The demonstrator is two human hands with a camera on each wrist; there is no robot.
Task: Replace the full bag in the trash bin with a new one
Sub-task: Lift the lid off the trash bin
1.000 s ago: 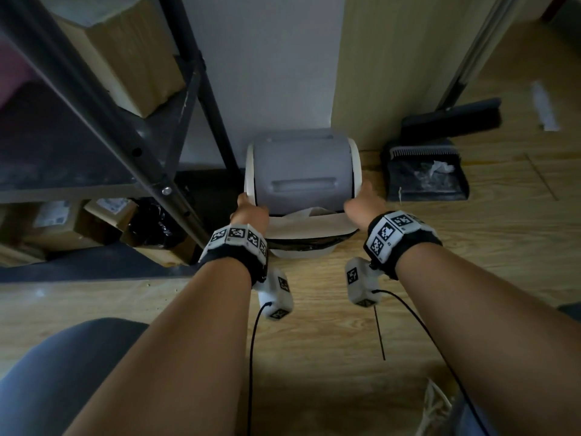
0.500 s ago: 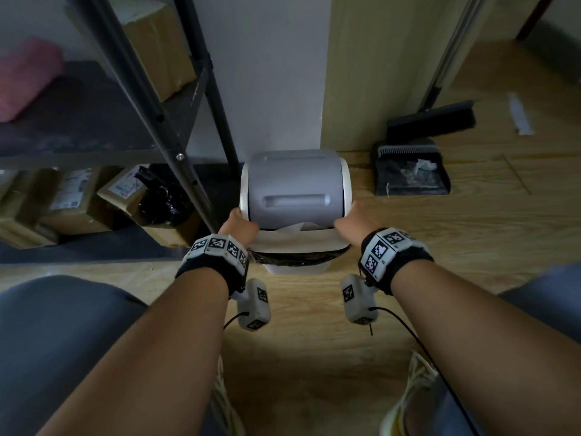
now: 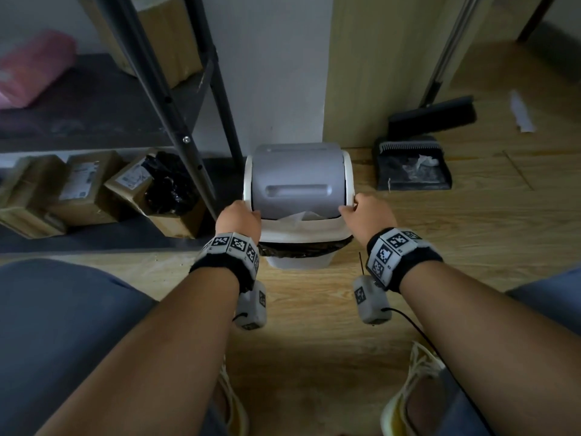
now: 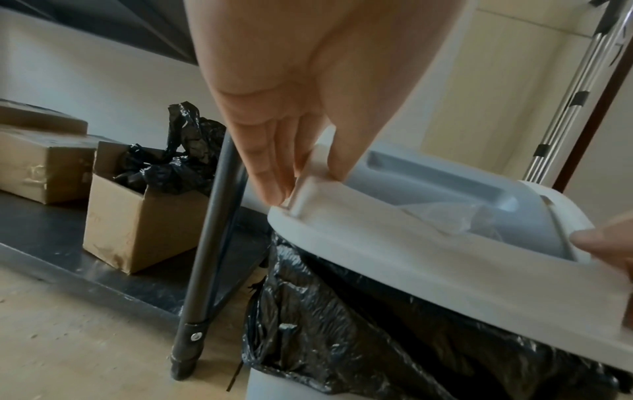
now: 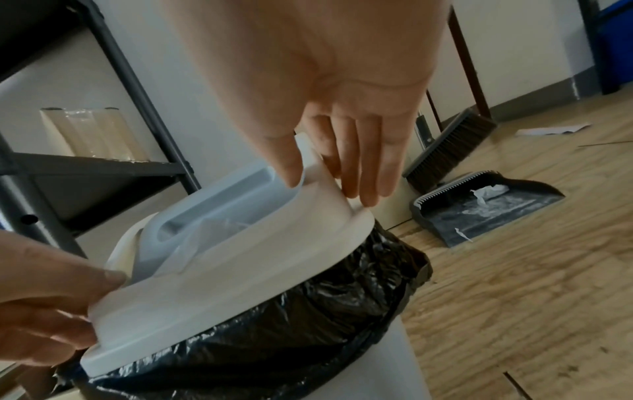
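A small white trash bin stands against the wall. A black bag is folded over its rim. On top sits a white lid with a grey swing flap; pale crumpled waste pokes out under the flap. My left hand grips the lid's left side, thumb on top and fingers along the outer edge. My right hand grips the right side the same way. In the wrist views the lid sits tilted over the black bag.
A dark metal shelf leg stands just left of the bin. Behind it lie cardboard boxes, one holding black plastic. A dustpan and broom sit to the right. Wooden floor lies in front, with my shoes near.
Both hands have stayed on the lid's two sides. The head view has pulled back and lowered, and my knees and shoes have come into view. More of the white lid front now shows.
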